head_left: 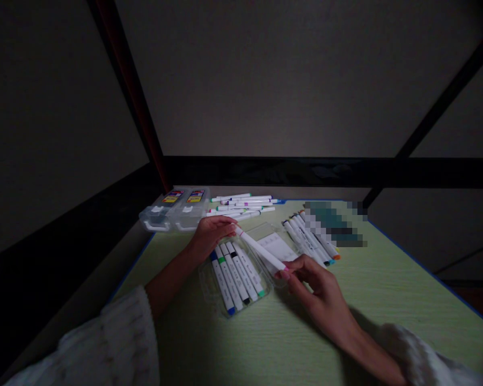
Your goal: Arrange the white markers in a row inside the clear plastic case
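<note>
Marker (263,250) axis 10–4 o'clock, ends pinched by left hand (211,234) and right hand (317,281); case (213,289) at 7, left looks nearer.

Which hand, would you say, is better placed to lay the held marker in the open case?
Probably the left hand, holding the far end of the pink-marked marker close to the white markers in the open case. The right hand, on the near end, sits farther off, rightward.

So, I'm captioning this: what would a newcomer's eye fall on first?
Probably the white marker held slantwise between left hand and right hand, near the centre. Next, the clear case below it, holding a row of markers, and the marker pile far back on the table.
</note>
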Tool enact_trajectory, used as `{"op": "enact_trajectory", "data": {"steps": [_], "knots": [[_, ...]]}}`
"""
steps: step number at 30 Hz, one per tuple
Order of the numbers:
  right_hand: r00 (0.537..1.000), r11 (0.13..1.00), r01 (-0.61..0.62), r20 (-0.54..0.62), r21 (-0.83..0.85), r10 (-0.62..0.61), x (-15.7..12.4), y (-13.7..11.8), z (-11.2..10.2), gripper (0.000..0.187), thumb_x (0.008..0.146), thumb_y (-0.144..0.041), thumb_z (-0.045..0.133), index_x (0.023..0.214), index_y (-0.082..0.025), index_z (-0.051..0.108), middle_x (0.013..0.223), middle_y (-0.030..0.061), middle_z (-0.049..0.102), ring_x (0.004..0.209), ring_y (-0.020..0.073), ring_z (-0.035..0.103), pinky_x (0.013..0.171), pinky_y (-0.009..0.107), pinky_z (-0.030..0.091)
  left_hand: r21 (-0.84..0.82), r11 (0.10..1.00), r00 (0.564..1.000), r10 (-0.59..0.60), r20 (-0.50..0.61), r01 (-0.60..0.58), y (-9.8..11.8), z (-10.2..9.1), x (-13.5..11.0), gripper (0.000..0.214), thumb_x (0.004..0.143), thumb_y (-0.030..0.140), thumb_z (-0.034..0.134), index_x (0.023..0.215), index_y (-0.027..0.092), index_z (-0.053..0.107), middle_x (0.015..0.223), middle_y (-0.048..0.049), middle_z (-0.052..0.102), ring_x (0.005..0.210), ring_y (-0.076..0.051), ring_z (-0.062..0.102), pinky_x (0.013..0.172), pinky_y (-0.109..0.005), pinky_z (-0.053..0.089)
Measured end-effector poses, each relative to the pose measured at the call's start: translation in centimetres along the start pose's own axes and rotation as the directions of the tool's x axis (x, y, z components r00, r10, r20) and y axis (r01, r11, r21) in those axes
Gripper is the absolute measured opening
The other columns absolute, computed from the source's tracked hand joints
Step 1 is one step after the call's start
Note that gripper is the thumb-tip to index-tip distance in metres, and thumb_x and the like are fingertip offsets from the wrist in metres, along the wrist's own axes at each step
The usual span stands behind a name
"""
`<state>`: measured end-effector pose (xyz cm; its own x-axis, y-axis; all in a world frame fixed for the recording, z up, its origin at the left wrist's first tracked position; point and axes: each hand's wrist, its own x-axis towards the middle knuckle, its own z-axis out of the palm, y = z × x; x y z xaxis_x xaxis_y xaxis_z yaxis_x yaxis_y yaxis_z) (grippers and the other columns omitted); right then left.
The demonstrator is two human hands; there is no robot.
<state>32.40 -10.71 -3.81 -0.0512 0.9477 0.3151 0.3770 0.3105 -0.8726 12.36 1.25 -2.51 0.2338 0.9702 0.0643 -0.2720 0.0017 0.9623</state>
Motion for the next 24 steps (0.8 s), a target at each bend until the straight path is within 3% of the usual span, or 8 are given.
{"op": "enact_trajectory", "data": {"steps": [8, 12, 24], "knots": [[0.992, 0.963, -0.064, -0.092, 0.262, 0.09, 0.4, -0.6, 0.0, 0.019, 0.075, -0.037, 0.058, 0.072, -0.018, 0.056, 0.066, 0.0024, 0.062, 0.054, 0.0118, 0.054, 0.051, 0.024, 0.044, -0.009, 1.0, 0.999, -0.021, 0.032, 0.022, 0.0, 0.1, -0.1, 0.024, 0.049, 0.02, 0.076, 0.066, 0.009, 0.063, 0.062, -0.0027, 0.065, 0.053, -0.009, 0.059, 0.051, -0.018, 0.047], [0.987, 0.948, -0.085, -0.107, 0.305, 0.123, 0.7, -1.0, -0.1, 0.025, 0.071, -0.042, 0.062, 0.068, -0.018, 0.056, 0.059, 0.0015, 0.061, 0.05, 0.0118, 0.053, 0.047, 0.024, 0.044, 0.0, 1.0, 0.998, -0.028, 0.057, 0.028, 0.0, 0.1, -0.2, 0.024, 0.049, 0.019, 0.075, 0.067, 0.009, 0.063, 0.062, -0.0025, 0.064, 0.052, -0.008, 0.058, 0.05, -0.018, 0.046], [0.981, 0.858, -0.169, -0.004, 0.486, 0.195, 0.6, -0.4, 0.1, 0.025, 0.074, -0.036, 0.061, 0.061, -0.018, 0.051, 0.056, -0.0004, 0.06, 0.046, 0.0079, 0.049, 0.046, 0.02, 0.04, 0.013, 1.0, 0.996, -0.001, 0.092, 0.0, 0.1, 0.3, -0.4, 0.02, 0.05, 0.018, 0.074, 0.064, 0.01, 0.063, 0.061, -0.0025, 0.065, 0.051, -0.007, 0.057, 0.051, -0.017, 0.045]]}}
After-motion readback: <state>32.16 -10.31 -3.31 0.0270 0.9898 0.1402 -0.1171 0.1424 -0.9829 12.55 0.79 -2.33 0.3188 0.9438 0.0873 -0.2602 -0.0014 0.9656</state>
